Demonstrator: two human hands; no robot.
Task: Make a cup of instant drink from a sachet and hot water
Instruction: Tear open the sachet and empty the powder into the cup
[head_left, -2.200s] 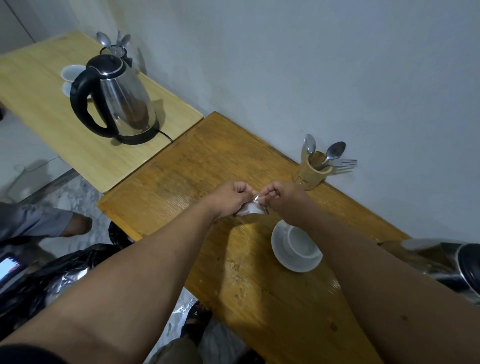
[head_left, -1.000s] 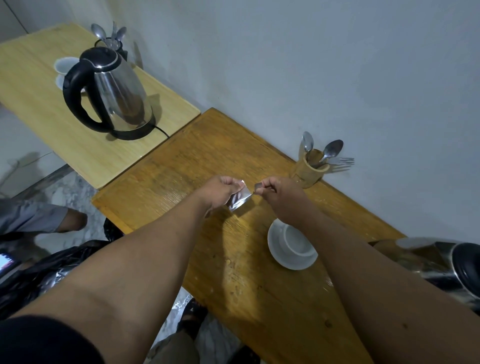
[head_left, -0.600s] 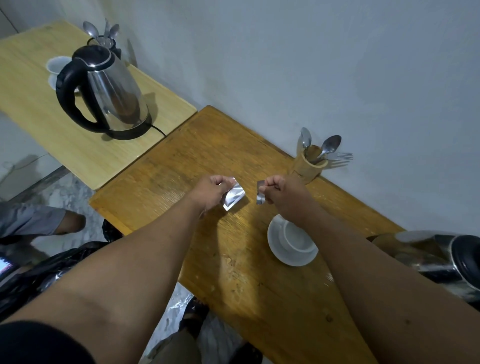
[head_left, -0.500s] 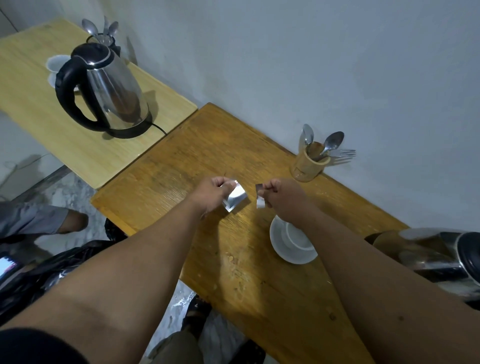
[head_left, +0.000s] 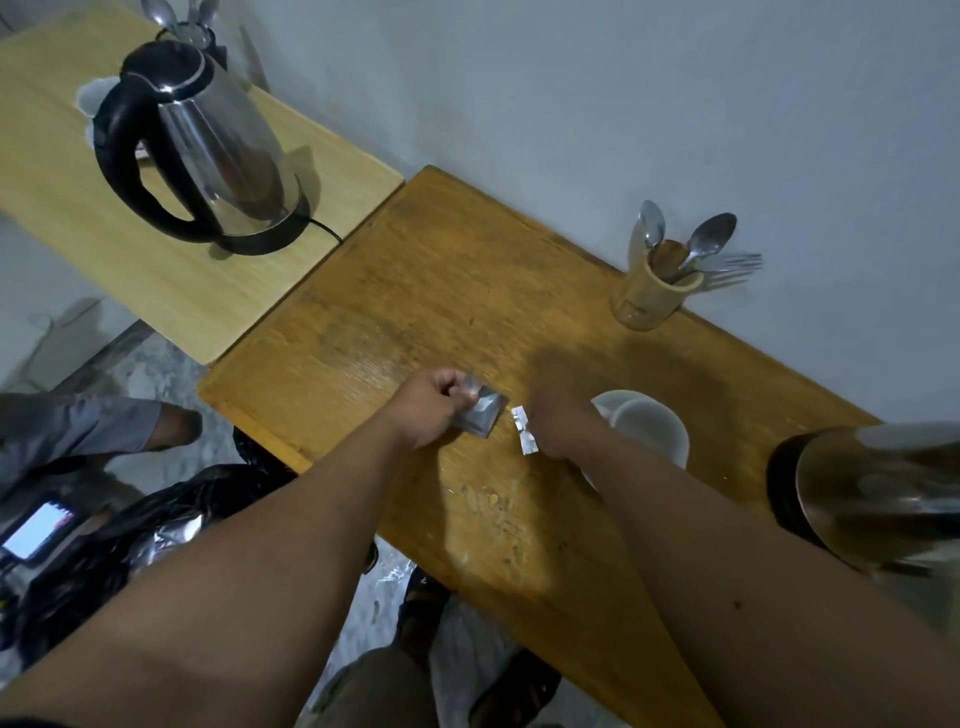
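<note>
My left hand (head_left: 434, 408) pinches a small silver sachet (head_left: 485, 413) over the middle of the brown wooden table (head_left: 441, 291). My right hand (head_left: 558, 415), blurred by motion, holds the torn-off silver strip (head_left: 523, 431) just right of the sachet. A white cup on a white saucer (head_left: 649, 423) stands right behind my right hand, partly hidden by it. A steel kettle with a black handle (head_left: 200, 150) sits on its base on the lighter table at the left. Another steel kettle (head_left: 872, 499) is at the right edge.
A wooden holder with spoons and a fork (head_left: 657, 291) stands against the grey wall. On the light table (head_left: 130, 260) behind the left kettle are a white cup and a second spoon holder (head_left: 184, 26). A black plastic bag (head_left: 130, 540) and another person's leg (head_left: 93, 431) are below left.
The two hands pulled apart, tearing a strip off the sachet's top. Both hands then moved lower toward the table, the right one toward the cup.
</note>
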